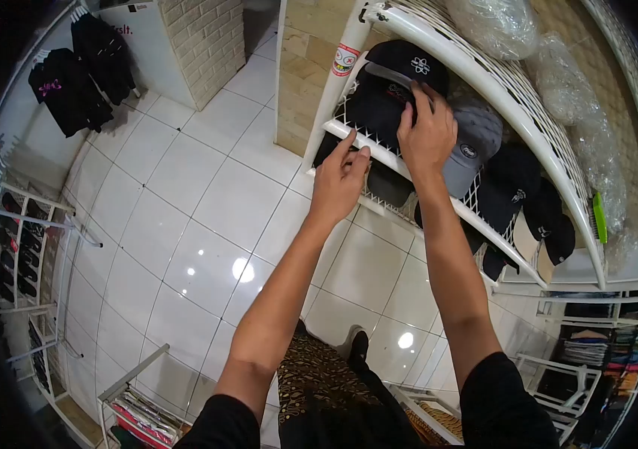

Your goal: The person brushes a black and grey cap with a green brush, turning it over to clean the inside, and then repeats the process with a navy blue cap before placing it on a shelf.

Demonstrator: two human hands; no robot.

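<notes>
My right hand (430,135) reaches over the white wire shelf (379,153), thumb and fingers apart, fingertips against a black cap (379,105) with a small red mark. Behind it sits another black cap (416,63) with a white flower-like emblem and a grey brim. At the shelf's front rail is my left hand (340,179), fingers loosely bent and apart, fingertips by the rail and the near edge of the caps. A grey cap (475,138) with a round badge lies just right of my right hand. What lies under my right fingers is partly hidden.
More black caps (510,187) line the shelf rightward. Clear plastic wrapping (570,82) lies on the upper tier, near a bright green item (600,217). Black shirts (64,90) hang at upper left. Racks with folded clothes (585,348) stand lower right; another rack (27,247) stands left.
</notes>
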